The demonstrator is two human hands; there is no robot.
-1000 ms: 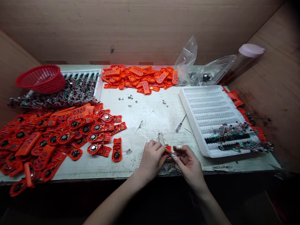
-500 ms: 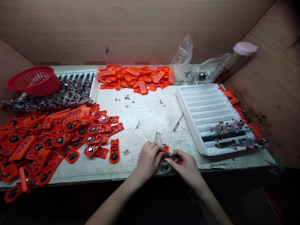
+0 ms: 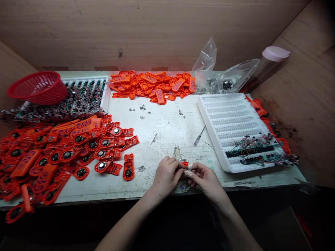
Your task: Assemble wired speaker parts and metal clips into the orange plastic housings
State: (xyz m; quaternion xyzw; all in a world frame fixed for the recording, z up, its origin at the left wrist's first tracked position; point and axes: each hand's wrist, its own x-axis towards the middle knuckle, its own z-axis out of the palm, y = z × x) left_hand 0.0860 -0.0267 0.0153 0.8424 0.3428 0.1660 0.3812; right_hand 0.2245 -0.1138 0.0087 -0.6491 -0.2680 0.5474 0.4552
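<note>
**A slip could spill small bits**

The left hand and right hand are nearly closed, pinching an orange plastic shell between them. Fingers hide most of it, so a poor grip could drop it. The pale table is dirty and cracked, with brown walls around

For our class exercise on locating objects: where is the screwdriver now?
In the head view, the screwdriver lies right of centre, beside the white foam tray's left edge.
</note>
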